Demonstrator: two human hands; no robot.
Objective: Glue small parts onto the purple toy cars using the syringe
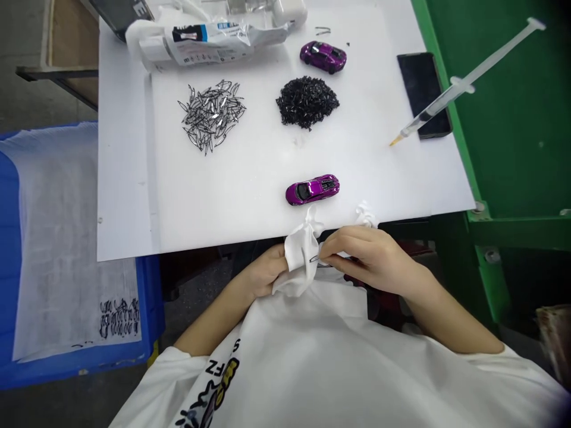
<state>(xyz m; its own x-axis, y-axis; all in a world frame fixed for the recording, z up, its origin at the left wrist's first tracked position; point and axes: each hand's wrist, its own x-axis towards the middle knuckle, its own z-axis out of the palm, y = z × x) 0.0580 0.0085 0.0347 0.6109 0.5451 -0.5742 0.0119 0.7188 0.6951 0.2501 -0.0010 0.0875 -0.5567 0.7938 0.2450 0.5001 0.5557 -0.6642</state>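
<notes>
My left hand (269,267) is closed on a crumpled white tissue (301,249) just below the table's front edge; its fingertips are hidden behind it. With thumb and forefinger my right hand (368,254) pinches a small clear part with a black outline (314,258), held against the tissue. Just beyond my hands a purple toy car (312,190) lies on the white table. A heap of similar black-rimmed clear parts (213,114) is at the left, and a pile of small black pieces (307,102) lies at the centre back.
Another purple toy car (323,56) sits at the back. A syringe with an amber tip (446,98) rests across a dark phone (423,95) at the right. A white tube (214,44) lies back left. A second crumpled tissue (366,214) is at the front edge. A blue bin (151,309) stands left.
</notes>
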